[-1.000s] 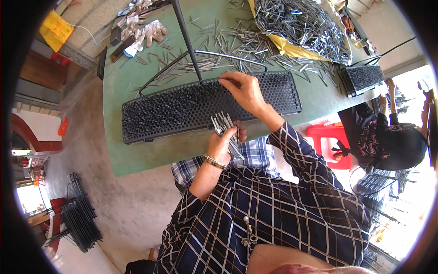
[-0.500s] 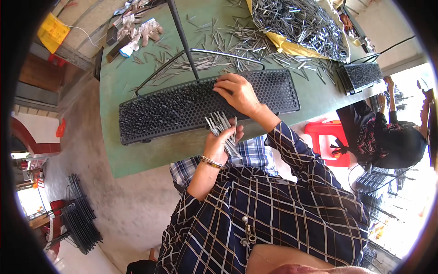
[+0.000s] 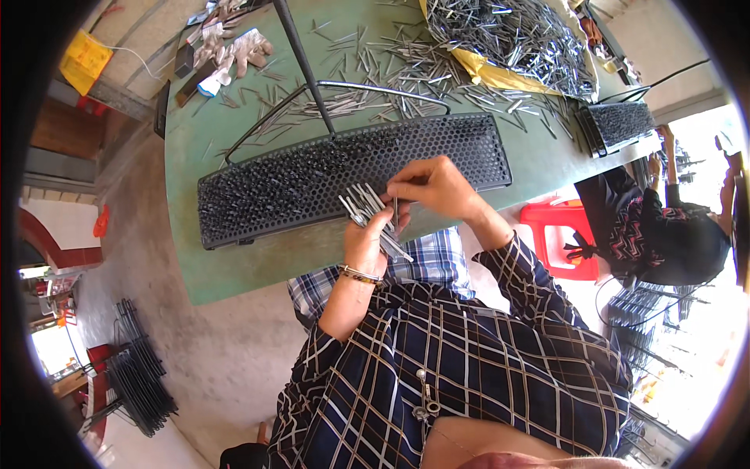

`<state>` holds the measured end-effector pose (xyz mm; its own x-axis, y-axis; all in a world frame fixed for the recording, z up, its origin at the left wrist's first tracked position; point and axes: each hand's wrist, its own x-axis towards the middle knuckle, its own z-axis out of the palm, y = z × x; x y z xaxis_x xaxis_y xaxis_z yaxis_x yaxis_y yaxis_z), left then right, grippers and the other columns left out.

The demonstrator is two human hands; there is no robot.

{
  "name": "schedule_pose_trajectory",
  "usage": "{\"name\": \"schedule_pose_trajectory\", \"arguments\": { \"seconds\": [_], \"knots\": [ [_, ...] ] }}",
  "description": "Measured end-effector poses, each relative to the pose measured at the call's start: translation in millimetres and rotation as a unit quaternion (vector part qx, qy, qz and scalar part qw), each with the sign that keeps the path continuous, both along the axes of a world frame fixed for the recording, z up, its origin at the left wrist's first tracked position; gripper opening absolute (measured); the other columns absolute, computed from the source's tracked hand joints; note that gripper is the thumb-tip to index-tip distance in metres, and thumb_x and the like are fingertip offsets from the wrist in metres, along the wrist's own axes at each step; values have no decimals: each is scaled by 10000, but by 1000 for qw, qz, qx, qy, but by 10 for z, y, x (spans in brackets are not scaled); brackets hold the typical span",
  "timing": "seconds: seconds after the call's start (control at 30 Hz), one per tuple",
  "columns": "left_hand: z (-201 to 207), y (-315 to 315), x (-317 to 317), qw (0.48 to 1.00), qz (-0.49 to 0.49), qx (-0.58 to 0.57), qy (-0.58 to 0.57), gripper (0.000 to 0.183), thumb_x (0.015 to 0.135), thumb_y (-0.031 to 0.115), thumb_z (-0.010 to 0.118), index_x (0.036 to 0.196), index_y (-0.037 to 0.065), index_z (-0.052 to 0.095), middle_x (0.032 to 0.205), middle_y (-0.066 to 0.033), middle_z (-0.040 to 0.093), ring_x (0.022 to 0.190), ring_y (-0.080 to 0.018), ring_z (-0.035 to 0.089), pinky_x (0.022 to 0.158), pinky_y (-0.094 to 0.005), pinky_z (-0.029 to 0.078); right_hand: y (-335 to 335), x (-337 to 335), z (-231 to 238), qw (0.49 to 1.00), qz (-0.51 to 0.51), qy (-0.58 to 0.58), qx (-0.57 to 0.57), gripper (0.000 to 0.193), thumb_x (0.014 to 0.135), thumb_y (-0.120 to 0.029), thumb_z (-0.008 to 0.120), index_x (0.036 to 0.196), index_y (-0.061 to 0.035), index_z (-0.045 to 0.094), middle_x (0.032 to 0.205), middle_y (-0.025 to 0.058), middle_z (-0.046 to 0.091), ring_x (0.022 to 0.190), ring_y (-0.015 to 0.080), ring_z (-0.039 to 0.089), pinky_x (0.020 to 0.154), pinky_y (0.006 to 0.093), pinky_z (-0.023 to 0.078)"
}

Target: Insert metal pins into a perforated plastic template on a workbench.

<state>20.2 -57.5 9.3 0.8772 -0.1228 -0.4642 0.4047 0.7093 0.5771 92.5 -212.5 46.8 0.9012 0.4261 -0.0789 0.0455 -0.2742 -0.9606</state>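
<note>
My left hand (image 3: 364, 248) is closed around a bundle of thin grey metal pins (image 3: 358, 203), whose ends stick out above and below the fingers. Close beside it, my right hand (image 3: 447, 192) pinches a single metal pin (image 3: 395, 211) between thumb and fingertips. Just beyond both hands lies a long black perforated tray (image 3: 473, 148) with rows of round holes. Pins stand packed in its left part, while the holes toward its right end show bare. A black metal rod and curved frame (image 3: 306, 74) join the tray's far edge.
Loose pins lie scattered over the green table (image 3: 234, 277). A large pin heap (image 3: 512, 39) rests on yellow sheeting at the far right. Work gloves (image 3: 248, 51) lie far left. To the right are another filled tray (image 3: 621, 125), a red stool (image 3: 556, 238) and another person (image 3: 664, 242).
My right hand has come back from the tray's surface to the pin bundle and now pinches a pin there. The left hand still holds the bundle, shifted slightly left.
</note>
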Motion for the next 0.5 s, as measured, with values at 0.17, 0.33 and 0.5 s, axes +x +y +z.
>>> {"name": "schedule_pose_trajectory", "arguments": {
  "seconds": [0.17, 0.33, 0.5],
  "knots": [
    [-71, -21, -47, 995, -87, -25, 44, 204, 850, 51, 581, 1042, -18, 575, 957, -120, 622, 922, -284, 636, 786, -388, 550, 146, 241, 89, 979, -157, -127, 9, 228, 814, -153, 696, 971, 10, 667, 830, 67, 680, 749, 86, 618, 665, 225, 492],
    [-168, -5, -69, 995, -78, -21, 64, 201, 858, 90, 591, 1022, -24, 577, 950, -143, 629, 893, -282, 646, 754, -382, 557, 372, 478, -165, 959, -148, -239, -34, 197, 809, -131, 685, 967, -15, 673, 871, 94, 681, 701, 118, 631, 634, 248, 504],
    [-124, 26, -82, 994, -65, -12, 82, 179, 860, 95, 590, 995, -23, 580, 940, -156, 643, 865, -281, 655, 723, -373, 568, 376, 496, -183, 948, -147, -276, -54, 192, 804, -135, 686, 958, -21, 675, 858, 103, 674, 665, 154, 632, 612, 258, 502]
  ]
}}
